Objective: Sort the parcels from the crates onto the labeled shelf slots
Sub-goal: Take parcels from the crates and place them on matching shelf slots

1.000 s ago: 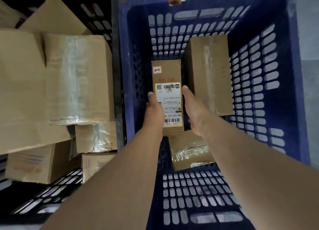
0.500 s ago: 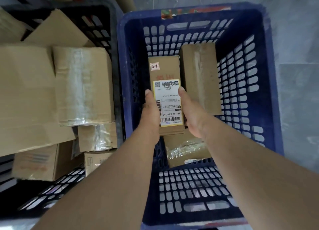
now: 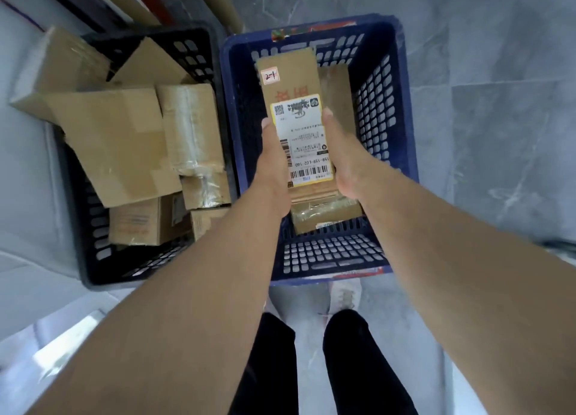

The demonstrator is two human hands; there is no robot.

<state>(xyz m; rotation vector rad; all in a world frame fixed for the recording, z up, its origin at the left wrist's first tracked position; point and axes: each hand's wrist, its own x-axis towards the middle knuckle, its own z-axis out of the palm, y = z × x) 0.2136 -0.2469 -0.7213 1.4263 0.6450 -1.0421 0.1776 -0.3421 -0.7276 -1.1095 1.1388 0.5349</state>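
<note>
A long narrow cardboard parcel [image 3: 291, 81] with a yellow-edged shipping label and a small tag reading "2-1" is held above the blue crate [image 3: 402, 127]. My left hand [image 3: 272, 162] grips its left edge and my right hand [image 3: 343, 152] grips its right edge, thumbs lying on top. Two more parcels lie in the blue crate: a tall box [image 3: 338, 96] behind the held one and a taped box [image 3: 327, 216] near the crate's front wall.
A black crate [image 3: 93, 258] on the left is heaped with several cardboard boxes [image 3: 118, 143]. Both crates stand on a grey tiled floor [image 3: 498, 134]. My legs and a shoe [image 3: 344, 296] are just in front of the blue crate. Dark poles lean at the top left.
Both hands have lifted the labeled parcel up out of the blue crate, toward the camera. The view has pulled back, so the floor and my legs now show.
</note>
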